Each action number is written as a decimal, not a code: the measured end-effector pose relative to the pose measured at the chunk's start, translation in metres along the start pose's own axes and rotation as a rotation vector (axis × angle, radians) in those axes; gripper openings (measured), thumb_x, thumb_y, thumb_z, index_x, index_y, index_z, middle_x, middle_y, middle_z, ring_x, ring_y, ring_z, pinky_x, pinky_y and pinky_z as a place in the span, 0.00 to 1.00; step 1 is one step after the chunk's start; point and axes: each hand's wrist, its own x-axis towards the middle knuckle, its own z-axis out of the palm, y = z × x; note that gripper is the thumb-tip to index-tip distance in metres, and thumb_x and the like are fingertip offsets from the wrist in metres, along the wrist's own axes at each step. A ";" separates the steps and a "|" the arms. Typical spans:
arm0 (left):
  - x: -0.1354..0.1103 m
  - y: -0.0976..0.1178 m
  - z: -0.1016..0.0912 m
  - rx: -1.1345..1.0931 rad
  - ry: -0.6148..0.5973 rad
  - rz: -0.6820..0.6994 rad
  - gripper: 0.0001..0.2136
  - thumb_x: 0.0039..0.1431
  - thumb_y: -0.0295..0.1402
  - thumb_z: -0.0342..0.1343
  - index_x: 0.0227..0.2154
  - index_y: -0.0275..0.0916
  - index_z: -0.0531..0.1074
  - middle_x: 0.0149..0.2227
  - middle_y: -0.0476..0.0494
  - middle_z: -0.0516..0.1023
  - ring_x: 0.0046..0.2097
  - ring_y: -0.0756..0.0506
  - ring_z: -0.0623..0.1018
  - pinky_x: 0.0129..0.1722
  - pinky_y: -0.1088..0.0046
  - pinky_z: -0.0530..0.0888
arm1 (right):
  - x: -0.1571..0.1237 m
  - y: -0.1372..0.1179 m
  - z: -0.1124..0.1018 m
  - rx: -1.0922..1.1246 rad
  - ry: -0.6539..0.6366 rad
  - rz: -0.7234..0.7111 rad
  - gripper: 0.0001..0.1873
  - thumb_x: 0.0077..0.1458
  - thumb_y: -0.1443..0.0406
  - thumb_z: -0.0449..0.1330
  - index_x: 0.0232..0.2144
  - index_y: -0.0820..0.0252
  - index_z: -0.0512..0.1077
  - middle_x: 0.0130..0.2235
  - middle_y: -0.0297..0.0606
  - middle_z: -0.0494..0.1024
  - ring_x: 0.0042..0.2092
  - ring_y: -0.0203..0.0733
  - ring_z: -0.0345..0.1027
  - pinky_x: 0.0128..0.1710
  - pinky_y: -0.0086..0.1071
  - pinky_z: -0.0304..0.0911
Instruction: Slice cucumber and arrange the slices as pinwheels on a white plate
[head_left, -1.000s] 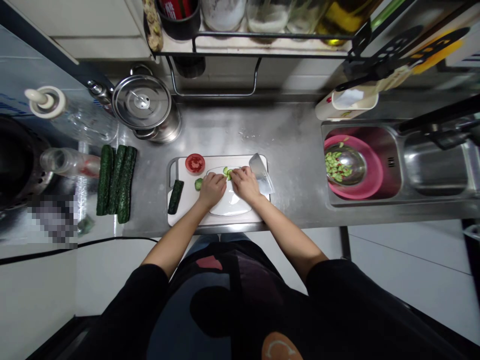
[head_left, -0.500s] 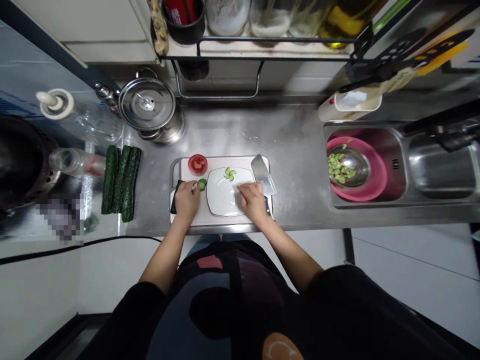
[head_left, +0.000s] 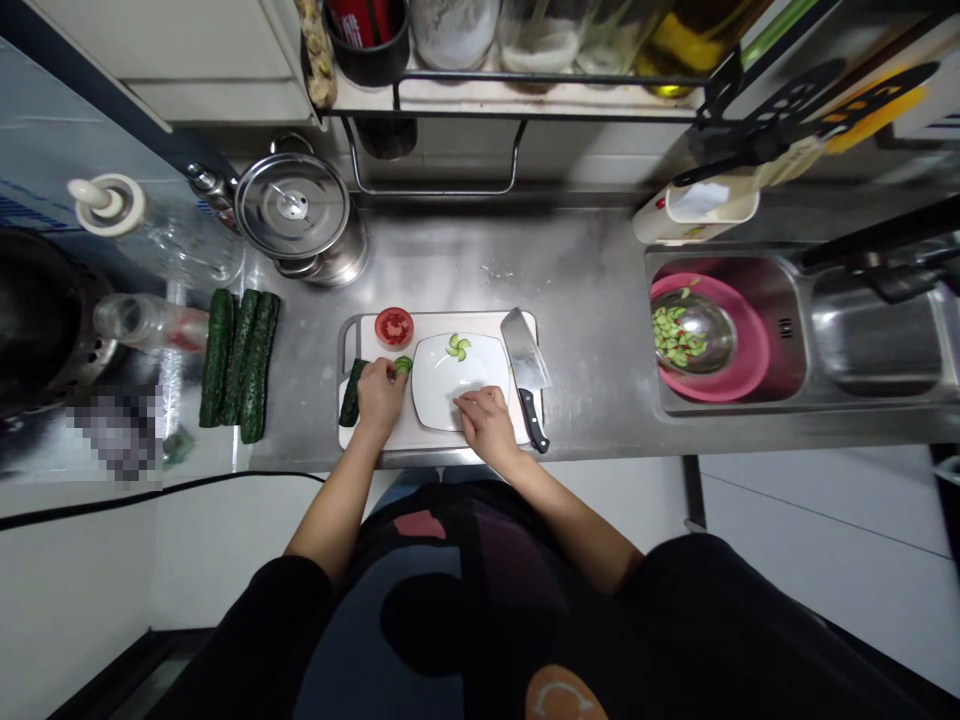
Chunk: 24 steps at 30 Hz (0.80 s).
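A white cutting board (head_left: pixel 517 432) lies on the steel counter with a white plate (head_left: pixel 465 372) on it. Small cucumber slices (head_left: pixel 457 346) sit near the plate's far edge. My left hand (head_left: pixel 379 397) is closed beside the plate, fingertips pinching a cucumber slice (head_left: pixel 403 364), with a cucumber piece (head_left: pixel 349 392) under its left side. My right hand (head_left: pixel 486 423) rests on the plate's near edge with fingers curled, holding nothing I can see. A cleaver (head_left: pixel 523 362) lies on the board to the right. A tomato half (head_left: pixel 394 326) sits at the board's far left corner.
Three whole cucumbers (head_left: pixel 238 364) lie left of the board. A lidded steel pot (head_left: pixel 295 218) stands behind. In the sink at right, a pink basin (head_left: pixel 742 350) holds a steel bowl (head_left: pixel 688 338) of chopped greens. Bottles stand at far left; a jar rack hangs above.
Both hands left the slices at the plate's far edge. My left hand went to the cucumber slice left of the plate; my right hand drew back to the plate's near edge.
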 end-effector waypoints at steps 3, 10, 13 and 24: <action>0.000 0.003 -0.002 -0.034 -0.009 -0.033 0.04 0.48 0.29 0.59 0.24 0.39 0.68 0.29 0.45 0.75 0.35 0.45 0.73 0.39 0.71 0.68 | 0.001 0.001 0.000 0.002 -0.025 0.013 0.16 0.60 0.69 0.52 0.43 0.60 0.78 0.41 0.45 0.74 0.44 0.46 0.59 0.45 0.41 0.63; 0.005 0.003 -0.014 -0.249 -0.054 -0.171 0.07 0.45 0.32 0.62 0.21 0.39 0.68 0.22 0.51 0.72 0.28 0.49 0.71 0.31 0.74 0.65 | 0.009 0.002 0.002 0.069 -0.080 0.071 0.16 0.59 0.69 0.52 0.42 0.61 0.78 0.40 0.45 0.76 0.44 0.46 0.62 0.46 0.41 0.63; 0.006 0.004 -0.022 -0.456 -0.131 -0.246 0.11 0.40 0.36 0.65 0.21 0.38 0.69 0.21 0.53 0.70 0.26 0.52 0.69 0.28 0.76 0.64 | 0.020 -0.001 0.001 0.143 -0.091 0.146 0.15 0.59 0.68 0.52 0.41 0.59 0.78 0.38 0.43 0.77 0.43 0.45 0.65 0.47 0.41 0.63; -0.018 0.048 -0.005 -0.972 -0.644 -0.370 0.24 0.26 0.41 0.72 0.26 0.34 0.70 0.23 0.50 0.73 0.28 0.51 0.74 0.31 0.74 0.73 | 0.049 -0.003 -0.013 0.797 -0.092 0.668 0.13 0.46 0.58 0.61 0.29 0.62 0.76 0.28 0.34 0.75 0.30 0.34 0.65 0.34 0.28 0.63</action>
